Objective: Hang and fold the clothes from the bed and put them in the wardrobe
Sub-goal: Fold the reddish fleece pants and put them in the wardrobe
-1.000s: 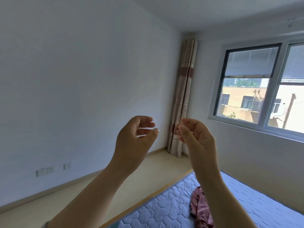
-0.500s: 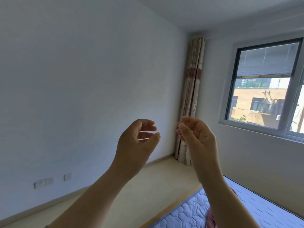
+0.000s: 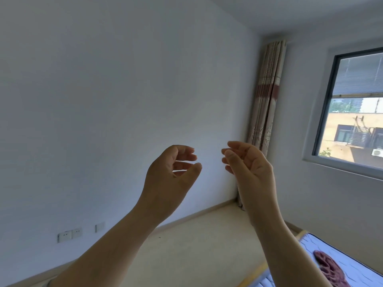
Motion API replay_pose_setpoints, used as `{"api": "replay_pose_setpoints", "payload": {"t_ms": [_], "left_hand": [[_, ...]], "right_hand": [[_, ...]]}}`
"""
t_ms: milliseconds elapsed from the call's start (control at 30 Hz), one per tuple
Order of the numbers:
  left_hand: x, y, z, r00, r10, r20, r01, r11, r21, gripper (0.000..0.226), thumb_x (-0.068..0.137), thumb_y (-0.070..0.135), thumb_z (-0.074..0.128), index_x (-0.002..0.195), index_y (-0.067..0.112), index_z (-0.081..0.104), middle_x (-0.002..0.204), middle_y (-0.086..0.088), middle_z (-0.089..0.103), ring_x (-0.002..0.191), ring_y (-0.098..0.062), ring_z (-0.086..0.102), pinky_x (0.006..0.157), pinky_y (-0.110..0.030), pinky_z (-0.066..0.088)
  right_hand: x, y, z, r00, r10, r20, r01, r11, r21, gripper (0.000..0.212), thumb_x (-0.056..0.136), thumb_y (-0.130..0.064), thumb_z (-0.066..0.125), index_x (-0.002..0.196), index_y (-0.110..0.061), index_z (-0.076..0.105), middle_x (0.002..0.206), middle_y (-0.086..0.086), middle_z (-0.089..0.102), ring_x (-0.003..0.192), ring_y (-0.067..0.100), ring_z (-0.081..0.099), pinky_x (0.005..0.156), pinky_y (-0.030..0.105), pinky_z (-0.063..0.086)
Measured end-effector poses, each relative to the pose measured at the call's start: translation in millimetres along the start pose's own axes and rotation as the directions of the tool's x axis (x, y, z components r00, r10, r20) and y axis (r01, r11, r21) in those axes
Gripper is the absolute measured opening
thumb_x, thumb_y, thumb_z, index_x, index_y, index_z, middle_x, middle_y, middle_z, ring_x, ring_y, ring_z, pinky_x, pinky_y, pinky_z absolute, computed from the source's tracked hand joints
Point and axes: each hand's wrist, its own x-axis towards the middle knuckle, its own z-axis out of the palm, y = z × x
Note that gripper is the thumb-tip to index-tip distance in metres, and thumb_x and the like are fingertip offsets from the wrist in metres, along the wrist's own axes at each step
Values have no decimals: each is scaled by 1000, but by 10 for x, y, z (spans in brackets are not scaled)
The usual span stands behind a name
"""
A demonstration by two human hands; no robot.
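Both my hands are raised in front of me, a short gap between them, and neither holds anything. My left hand (image 3: 170, 175) has loosely curled fingers with the thumb apart from them. My right hand (image 3: 248, 164) faces it, fingers loosely bent. At the lower right lies the bed (image 3: 352, 255) with a pale quilted mattress, and a crumpled dark pink garment (image 3: 329, 268) rests on it, partly behind my right forearm. No wardrobe is in view.
A plain white wall with sockets (image 3: 69, 235) fills the left. A striped curtain (image 3: 266, 104) hangs in the corner beside a window (image 3: 356, 112). Beige floor (image 3: 196, 255) runs between the wall and the bed.
My view has swung to the left, so the window and bed slid toward the right edge. My hands kept their raised pose and moved slightly apart.
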Motion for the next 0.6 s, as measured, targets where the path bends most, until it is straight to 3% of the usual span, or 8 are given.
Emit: {"api": "replay_pose_setpoints", "payload": {"t_ms": [333, 600], "left_hand": [[1234, -1200, -1307, 998, 7, 56, -9, 999, 34, 22, 86, 26, 66, 106, 33, 60, 99, 19, 68, 89, 4, 65, 70, -4, 46], [2054, -2100, -1585, 996, 9, 91, -11, 1000, 14, 21, 87, 25, 67, 105, 33, 60, 99, 18, 68, 89, 3, 65, 70, -5, 46]], "right_hand": [[677, 588, 1900, 998, 22, -54, -21, 1000, 7, 16, 92, -22, 63, 107, -27, 66, 100, -4, 72, 94, 17, 68, 91, 47, 54], [1238, 1247, 2713, 996, 31, -80, -33, 999, -20, 16, 92, -20, 64, 106, -26, 66, 99, -4, 72, 93, 16, 68, 91, 47, 54]]}}
